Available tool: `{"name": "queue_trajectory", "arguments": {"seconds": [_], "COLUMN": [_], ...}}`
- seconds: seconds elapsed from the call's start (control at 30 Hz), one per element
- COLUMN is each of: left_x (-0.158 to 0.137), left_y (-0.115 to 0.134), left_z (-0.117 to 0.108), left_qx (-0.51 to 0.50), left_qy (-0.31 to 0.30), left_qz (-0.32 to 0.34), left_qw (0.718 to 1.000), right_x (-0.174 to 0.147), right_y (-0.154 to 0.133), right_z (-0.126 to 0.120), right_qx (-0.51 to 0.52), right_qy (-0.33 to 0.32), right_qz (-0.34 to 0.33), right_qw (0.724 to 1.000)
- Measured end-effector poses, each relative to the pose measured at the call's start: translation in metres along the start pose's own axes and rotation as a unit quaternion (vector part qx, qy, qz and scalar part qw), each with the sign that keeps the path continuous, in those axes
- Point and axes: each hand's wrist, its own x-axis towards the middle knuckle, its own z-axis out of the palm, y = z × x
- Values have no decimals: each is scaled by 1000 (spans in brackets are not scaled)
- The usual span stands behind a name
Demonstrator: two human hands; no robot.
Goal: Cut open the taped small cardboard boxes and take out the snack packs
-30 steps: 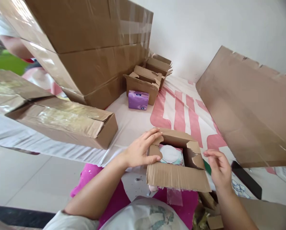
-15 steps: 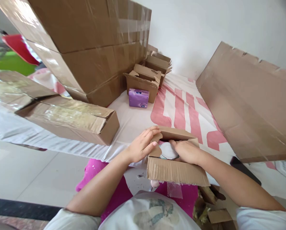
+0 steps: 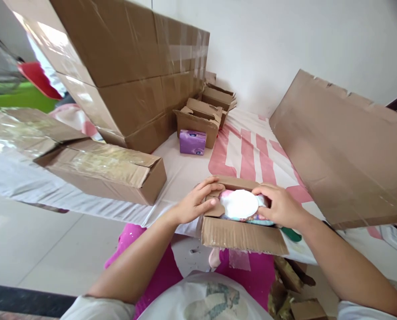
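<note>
An open cardboard box (image 3: 245,235) stands at the table's front edge, its near flap folded down towards me. My left hand (image 3: 198,201) grips its left end, fingers over the far corner and thumb on the side flap. My right hand (image 3: 280,205) reaches in from the right, thumb and fingers closed on the right edge of a white, oval, flat-topped thing (image 3: 240,204). Under and around that thing lies colourful packaging (image 3: 243,218) with pink and teal parts. The box's bottom is hidden.
A purple packet (image 3: 192,142) leans against small open boxes (image 3: 198,118) further back. Large taped cartons (image 3: 128,84) are stacked at the left, with a long taped box (image 3: 108,171) before them. A big cardboard panel (image 3: 345,151) stands right. A green object (image 3: 291,234) lies beside my right forearm.
My right hand has risen from deep inside the box, bringing the white oval thing higher and more into view. My left hand stays on the box's left end. The green object has come into sight.
</note>
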Motion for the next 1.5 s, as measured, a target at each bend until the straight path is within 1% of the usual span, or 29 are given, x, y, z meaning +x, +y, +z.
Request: {"name": "queue_trajectory", "arguments": {"seconds": [0.07,0.13,0.2,0.27,0.33,0.37,0.43,0.47,0.53,0.6,0.63,0.67,0.73,0.8,0.83,0.87,0.93,1.0,1.03,1.07,1.1,1.17,1.23,1.27,1.33,1.4,1.43,1.5], "left_x": [-5,-11,-15,-17,-15,-13,-10,-8,-5,-4,-4,-3,0,6,9,13,19,22,23,22,22,20,18,17,17,17,17,17], "left_y": [-5,-7,-3,6,14,16,14,10,-3,-16,-21,-24,-27,-23,-20,-17,-11,-7,-6,-6,-6,-6,-6,-6,-5,-5,-4,-3], "left_z": [-6,-9,-5,6,18,21,22,18,7,-6,-11,-14,-16,-14,-12,-10,-7,-5,-4,-3,-1,1,3,4,5,5,5,6], "left_qx": [-38,-36,20,94,136,137,105,83,42,13,2,-7,-9,20,44,69,108,130,137,142,148,159,168,172,180,186,189,191], "left_qy": [-11,-29,-44,-36,-1,27,105,154,255,336,362,378,387,389,389,390,395,401,403,401,397,390,388,388,387,386,385,387], "left_qz": [23,49,59,63,72,79,82,75,42,-3,-25,-44,-71,-95,-102,-105,-101,-92,-90,-89,-87,-83,-82,-83,-88,-90,-88,-83], "left_qw": [999,998,997,993,988,987,986,982,965,942,932,925,919,916,915,912,907,902,901,901,901,903,903,902,900,899,899,898], "right_x": [-14,-29,-44,-55,-61,-64,-70,-74,-82,-89,-92,-93,-93,-93,-93,-95,-99,-103,-104,-103,-101,-92,-77,-67,-47,-25,-13,8], "right_y": [7,19,34,47,57,62,72,78,91,105,111,115,120,120,120,119,120,124,126,128,129,124,110,99,71,44,32,14], "right_z": [-17,-31,-40,-42,-39,-36,-29,-25,-12,7,20,34,63,88,97,101,100,89,82,75,68,58,54,52,52,55,58,64], "right_qx": [33,85,161,229,254,250,226,213,194,168,150,134,124,144,155,161,159,146,136,124,113,86,56,41,7,-39,-68,-122], "right_qy": [79,186,296,392,468,495,526,530,514,474,447,418,359,303,279,255,205,151,135,136,154,227,290,302,296,284,280,273], "right_qz": [10,25,48,73,98,115,157,182,226,255,265,271,266,233,210,189,162,139,124,111,103,98,82,56,-29,-121,-156,-203], "right_qw": [996,979,940,888,840,824,805,800,804,826,842,857,886,913,924,935,952,968,974,977,976,965,952,951,955,950,945,932]}}
